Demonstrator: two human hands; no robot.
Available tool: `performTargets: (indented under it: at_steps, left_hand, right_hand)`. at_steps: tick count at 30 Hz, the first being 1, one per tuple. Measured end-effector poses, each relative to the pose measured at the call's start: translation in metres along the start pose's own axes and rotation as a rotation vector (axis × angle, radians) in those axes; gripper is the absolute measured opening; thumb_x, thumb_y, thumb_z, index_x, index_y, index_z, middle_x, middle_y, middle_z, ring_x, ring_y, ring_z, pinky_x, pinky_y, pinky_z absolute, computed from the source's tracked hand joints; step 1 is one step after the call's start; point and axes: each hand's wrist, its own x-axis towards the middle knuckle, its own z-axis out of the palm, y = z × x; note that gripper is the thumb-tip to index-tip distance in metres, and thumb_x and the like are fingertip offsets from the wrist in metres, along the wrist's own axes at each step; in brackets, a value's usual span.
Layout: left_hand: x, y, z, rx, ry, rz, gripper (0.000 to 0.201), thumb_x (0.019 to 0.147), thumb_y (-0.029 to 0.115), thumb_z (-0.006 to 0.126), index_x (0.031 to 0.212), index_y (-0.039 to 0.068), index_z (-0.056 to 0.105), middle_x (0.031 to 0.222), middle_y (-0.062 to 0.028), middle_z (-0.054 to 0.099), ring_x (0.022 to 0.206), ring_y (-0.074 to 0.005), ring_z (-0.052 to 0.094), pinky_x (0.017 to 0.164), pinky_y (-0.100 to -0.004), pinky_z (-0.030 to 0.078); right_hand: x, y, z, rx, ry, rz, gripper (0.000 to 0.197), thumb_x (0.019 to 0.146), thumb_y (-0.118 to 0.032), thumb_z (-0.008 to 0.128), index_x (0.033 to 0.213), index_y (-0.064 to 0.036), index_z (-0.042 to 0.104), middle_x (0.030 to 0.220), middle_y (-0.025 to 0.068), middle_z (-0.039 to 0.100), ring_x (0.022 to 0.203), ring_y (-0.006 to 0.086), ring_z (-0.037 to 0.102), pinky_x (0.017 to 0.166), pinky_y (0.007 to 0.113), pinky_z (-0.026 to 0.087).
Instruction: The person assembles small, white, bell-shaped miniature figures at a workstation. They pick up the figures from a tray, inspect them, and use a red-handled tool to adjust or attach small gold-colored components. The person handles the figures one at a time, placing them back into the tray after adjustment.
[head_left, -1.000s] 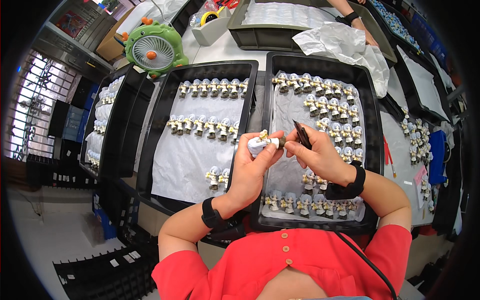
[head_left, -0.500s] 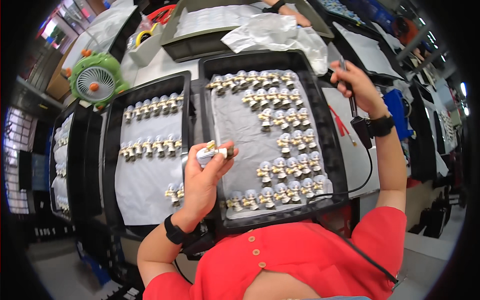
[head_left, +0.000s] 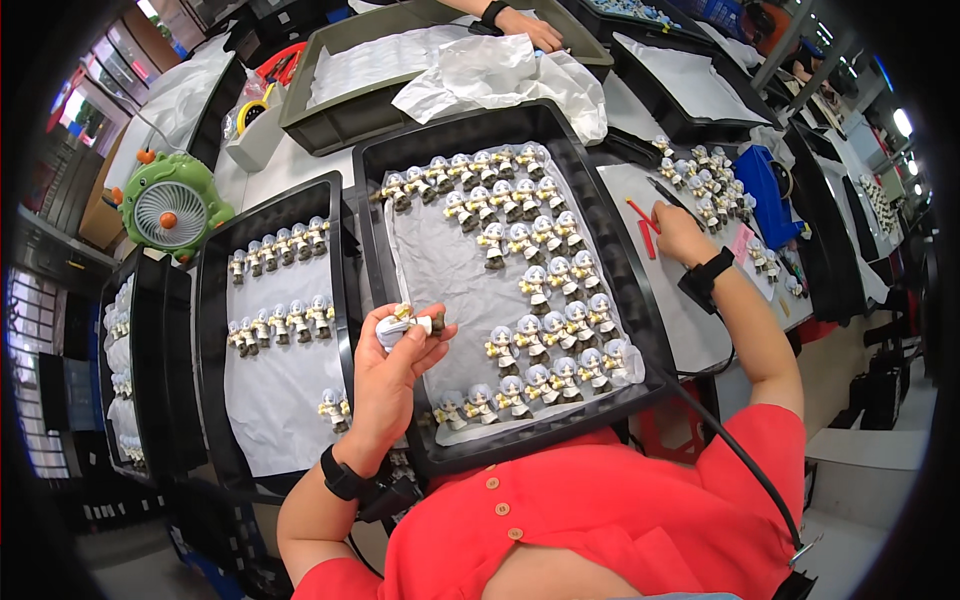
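My left hand is closed round a small figurine with pale hair, a white coat and dark feet, lying sideways in the fingers above the middle black tray. Several like figurines stand in rows on the tray's white paper. On the right, my right hand is low over the table, fingertips drawn together on a thin red stick-like tool. The fingers partly hide that tool. A second red piece lies next to it, and a slim dark pen-like tool lies just beyond the hand.
A second black tray with figurines stands at the left, a green fan behind it. Loose figurines and a blue bin are at the right. Crumpled white paper hangs over an olive tray, where another person's hand reaches in.
My right hand has come down to the table, let go of the slim dark tool and closed on the red one. The left hand still holds the figurine. The whole view has shifted.
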Motion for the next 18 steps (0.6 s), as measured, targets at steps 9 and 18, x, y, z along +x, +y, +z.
performTargets:
  at_steps: [9,18]
  left_hand:
    - [0.006,-0.004,-0.003,0.007,-0.018,-0.018,0.026,0.09,0.013,0.055,0.111,0.008,0.04,0.117,-0.0153,0.058,0.104,-0.0264,0.059,0.089,-0.0363,0.046]
    - [0.007,-0.005,-0.011,-0.033,-0.018,-0.014,0.023,0.091,0.013,0.054,0.109,0.009,0.041,0.116,-0.0137,0.058,0.104,-0.0241,0.06,0.086,-0.0339,0.048]
  right_hand:
    - [0.013,-0.036,-0.123,0.507,0.233,-0.011,0.023,0.089,-0.023,0.055,0.082,-0.0012,0.058,0.062,0.0005,0.051,0.057,0.0076,0.048,0.052,0.023,0.037]
    - [-0.044,-0.233,-0.131,1.394,0.089,-0.641,0.014,0.09,0.0,0.048,0.103,-0.0021,0.044,0.085,0.0091,0.059,0.062,0.0089,0.056,0.057,0.021,0.047]
